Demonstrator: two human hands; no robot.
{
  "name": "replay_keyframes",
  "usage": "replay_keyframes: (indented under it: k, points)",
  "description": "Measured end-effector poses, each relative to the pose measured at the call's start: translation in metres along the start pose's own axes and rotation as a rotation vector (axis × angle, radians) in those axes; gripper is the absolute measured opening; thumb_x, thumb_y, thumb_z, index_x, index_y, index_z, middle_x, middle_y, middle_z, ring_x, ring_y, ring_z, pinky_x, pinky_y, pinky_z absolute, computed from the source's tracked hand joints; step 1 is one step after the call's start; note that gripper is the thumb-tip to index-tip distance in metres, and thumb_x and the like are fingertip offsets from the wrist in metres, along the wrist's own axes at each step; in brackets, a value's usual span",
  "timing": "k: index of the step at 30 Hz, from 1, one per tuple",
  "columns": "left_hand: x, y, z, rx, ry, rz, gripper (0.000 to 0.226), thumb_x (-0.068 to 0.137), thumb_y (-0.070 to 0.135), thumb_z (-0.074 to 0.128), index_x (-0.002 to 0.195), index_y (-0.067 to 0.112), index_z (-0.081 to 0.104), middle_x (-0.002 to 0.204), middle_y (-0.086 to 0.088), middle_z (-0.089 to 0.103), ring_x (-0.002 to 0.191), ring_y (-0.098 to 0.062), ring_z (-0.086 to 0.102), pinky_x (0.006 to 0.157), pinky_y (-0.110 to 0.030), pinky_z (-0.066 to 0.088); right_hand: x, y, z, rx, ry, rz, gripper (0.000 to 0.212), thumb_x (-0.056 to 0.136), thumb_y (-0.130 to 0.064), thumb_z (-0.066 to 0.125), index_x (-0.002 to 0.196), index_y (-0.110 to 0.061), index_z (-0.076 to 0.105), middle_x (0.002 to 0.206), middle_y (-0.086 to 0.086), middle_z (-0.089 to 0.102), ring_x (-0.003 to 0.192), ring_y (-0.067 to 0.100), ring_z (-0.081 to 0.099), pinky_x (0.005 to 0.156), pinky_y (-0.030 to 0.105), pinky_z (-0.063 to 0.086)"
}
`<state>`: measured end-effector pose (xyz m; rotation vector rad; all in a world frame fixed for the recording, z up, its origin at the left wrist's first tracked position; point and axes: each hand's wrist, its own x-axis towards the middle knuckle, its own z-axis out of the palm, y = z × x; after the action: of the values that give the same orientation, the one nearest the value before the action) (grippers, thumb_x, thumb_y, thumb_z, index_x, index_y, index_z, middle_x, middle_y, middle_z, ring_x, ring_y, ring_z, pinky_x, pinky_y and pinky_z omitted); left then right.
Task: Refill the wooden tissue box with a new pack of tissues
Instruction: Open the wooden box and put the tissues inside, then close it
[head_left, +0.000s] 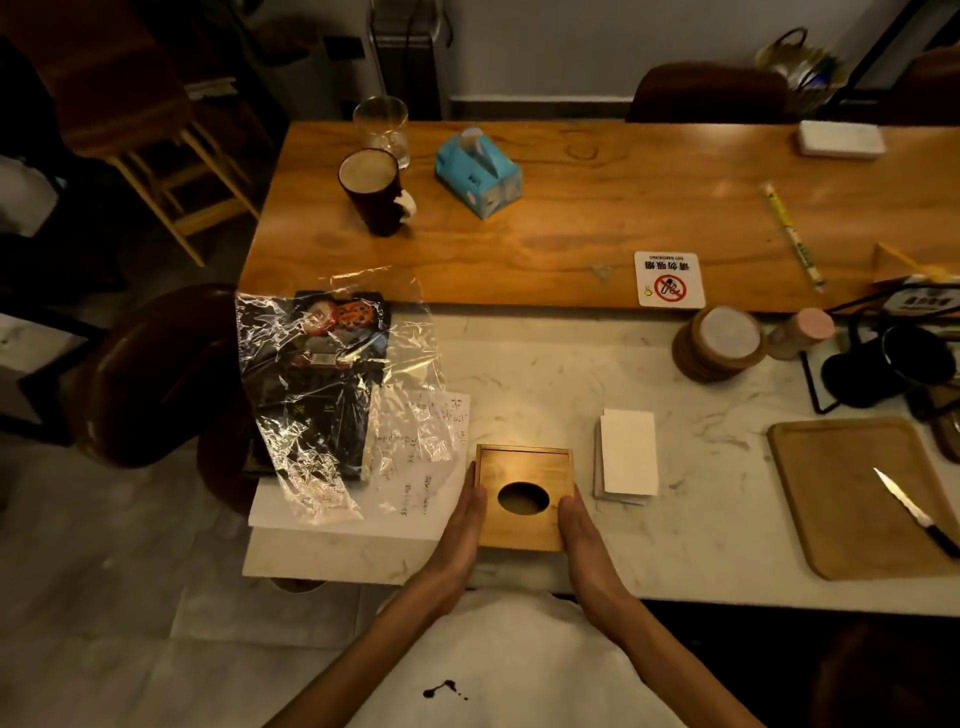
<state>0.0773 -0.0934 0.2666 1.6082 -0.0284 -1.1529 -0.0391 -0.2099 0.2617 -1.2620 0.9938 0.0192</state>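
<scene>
— Both hands flank the wooden tissue box (524, 499) near the front edge of the marble counter (545, 364): left hand (465, 519) flat against the left wall, right hand (576, 535) flat against the right wall.

— Fingers?

— Pressed together and straight on each hand, palms inward, clamping the box between them rather than curling round it. Thumbs not clearly visible.

— Box state?

— Lid on, oval opening up, dark inside; no tissue showing through, so probably empty.

— And the refill?

— Stack of white tissues (626, 454) just beside the box, toward the right along the same front edge, apart from it. Crinkled clear wrapper (343, 384) at the left corner, over a sheet of paper (415, 467).

— Best way on?

— Squeeze evenly at both walls, lift straight up, keep level. Then likely open from lid or base; cannot tell which part comes off. Keep clear of the knife (914, 512) on the wooden tray (831, 519) at the right.
</scene>
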Motion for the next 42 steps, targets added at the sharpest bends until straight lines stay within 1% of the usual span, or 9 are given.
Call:
replay_keyframes:
  k: [8, 11, 14, 20, 24, 28, 34, 38, 42]
  points:
    - [0.009, -0.010, -0.013, -0.052, -0.028, -0.049, 0.059, 0.090, 0.068, 0.045, 0.144, 0.044, 0.038, 0.150, 0.006, 0.045, 0.138, -0.017, 0.042, 0.116, -0.051, 0.030, -0.003, -0.009, -0.015, -0.054, -0.029, -0.007, 0.087, 0.078, -0.081, 0.042, 0.151, -0.035, 0.030, 0.152, -0.007, 0.043, 0.136, 0.012, 0.043, 0.116, 0.042, 0.034]
    - [-0.005, 0.012, -0.010, -0.027, -0.002, 0.005, 0.045, 0.101, 0.047, 0.036, 0.143, 0.034, 0.043, 0.139, 0.005, 0.056, 0.127, -0.015, 0.054, 0.106, -0.041, 0.045, -0.016, -0.014, -0.018, -0.579, 0.125, -0.370, 0.070, 0.090, -0.060, 0.049, 0.151, -0.033, 0.027, 0.157, -0.011, 0.024, 0.143, 0.006, 0.023, 0.118, 0.031, 0.025]
    - [-0.008, 0.014, -0.014, 0.017, 0.022, 0.054, 0.042, 0.103, 0.034, 0.035, 0.144, 0.027, 0.044, 0.139, 0.006, 0.055, 0.128, -0.011, 0.052, 0.102, -0.026, 0.045, -0.022, -0.012, -0.018, -1.162, 0.040, -0.867, 0.060, 0.085, -0.045, 0.063, 0.141, -0.030, 0.045, 0.144, -0.005, 0.047, 0.136, 0.019, 0.037, 0.108, 0.035, 0.041]
    - [-0.005, 0.013, -0.013, 0.258, 0.067, 0.175, 0.045, 0.103, 0.034, 0.033, 0.147, 0.025, 0.038, 0.148, 0.004, 0.044, 0.137, -0.011, 0.039, 0.114, -0.026, 0.029, -0.014, -0.020, -0.028, -1.358, 0.010, -1.057, 0.046, 0.082, -0.033, 0.073, 0.125, -0.022, 0.064, 0.124, -0.001, 0.068, 0.119, 0.026, 0.060, 0.087, 0.037, 0.057]
    - [-0.009, 0.016, -0.010, 0.318, 0.086, 0.232, 0.043, 0.105, 0.027, 0.030, 0.147, 0.022, 0.036, 0.144, 0.008, 0.042, 0.134, -0.009, 0.039, 0.102, -0.008, 0.029, -0.009, -0.094, -0.040, -1.204, -0.046, -0.949, 0.032, 0.097, -0.043, 0.048, 0.124, -0.033, 0.063, 0.120, -0.012, 0.069, 0.105, 0.009, 0.067, 0.083, 0.027, 0.057]
    - [-0.007, 0.012, -0.008, 0.427, 0.117, 0.277, 0.043, 0.105, 0.019, 0.032, 0.147, 0.029, 0.031, 0.150, 0.004, 0.038, 0.139, -0.012, 0.034, 0.116, -0.027, 0.026, 0.052, -0.167, -0.035, -0.990, -0.097, -0.602, 0.021, 0.096, -0.028, 0.056, 0.110, -0.019, 0.069, 0.104, 0.001, 0.072, 0.092, 0.018, 0.067, 0.081, 0.036, 0.056]
    - [-0.015, 0.018, -0.004, 0.532, 0.116, 0.339, 0.053, 0.101, 0.013, 0.041, 0.140, 0.045, 0.025, 0.143, -0.001, 0.047, 0.133, -0.017, 0.043, 0.113, -0.039, 0.038, 0.076, -0.168, -0.040, -1.031, -0.177, -0.491, 0.022, 0.097, -0.030, 0.056, 0.113, -0.019, 0.066, 0.106, 0.003, 0.070, 0.088, 0.019, 0.067, 0.077, 0.033, 0.057]
    - [-0.017, 0.022, 0.013, 0.560, 0.411, 0.223, 0.056, 0.100, 0.013, 0.045, 0.149, 0.032, 0.026, 0.138, 0.002, 0.050, 0.121, -0.013, 0.049, 0.100, -0.029, 0.043, 0.078, -0.171, -0.058, -1.021, -0.139, -0.539, 0.043, 0.093, -0.048, 0.055, 0.134, -0.033, 0.055, 0.117, -0.018, 0.063, 0.101, 0.007, 0.064, 0.085, 0.033, 0.054]
    - [-0.052, 0.066, 0.079, 0.349, 0.614, 0.382, 0.022, 0.098, 0.017, 0.050, 0.112, 0.034, 0.056, 0.106, 0.023, 0.055, 0.098, 0.003, 0.052, 0.086, -0.018, 0.041, 0.091, -0.175, -0.106, -0.843, 0.024, -0.602, 0.036, 0.091, -0.039, 0.062, 0.126, -0.027, 0.064, 0.114, -0.007, 0.071, 0.101, 0.008, 0.066, 0.089, 0.031, 0.053]
